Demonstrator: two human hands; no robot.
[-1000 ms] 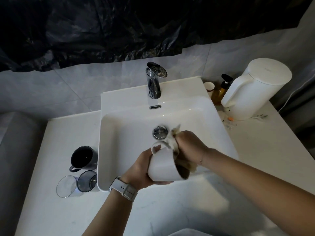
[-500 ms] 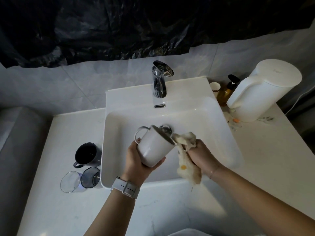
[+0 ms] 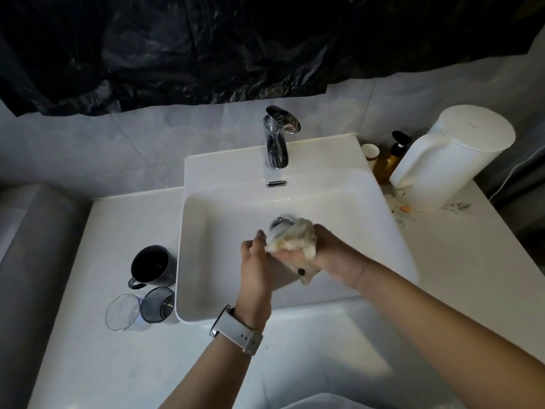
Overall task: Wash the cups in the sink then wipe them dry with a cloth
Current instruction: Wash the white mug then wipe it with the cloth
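- My left hand (image 3: 256, 262) is over the sink (image 3: 206, 231), curled round the white cup (image 3: 284, 274); only a grey sliver of the cup shows between my two hands.
- My right hand (image 3: 330, 255) grips the cream cloth (image 3: 293, 240), bunched against the top of the cup and draped down its side.
- Just beyond the cloth I can see part of the drain plug (image 3: 278, 222), and farther off the chrome faucet (image 3: 277, 137).
- Left of my left hand, on the counter (image 3: 88, 335) beside the sink, stands a dark mug (image 3: 152, 265); nearer me, a clear glass (image 3: 122, 312) and a smoky glass (image 3: 157, 304) stand touching.
- Well off to the right of my right hand stand a white kettle (image 3: 454, 157), an amber pump bottle (image 3: 389, 160) and a small paper cup (image 3: 370, 153).
- A white watch (image 3: 236, 329) is on my left wrist.
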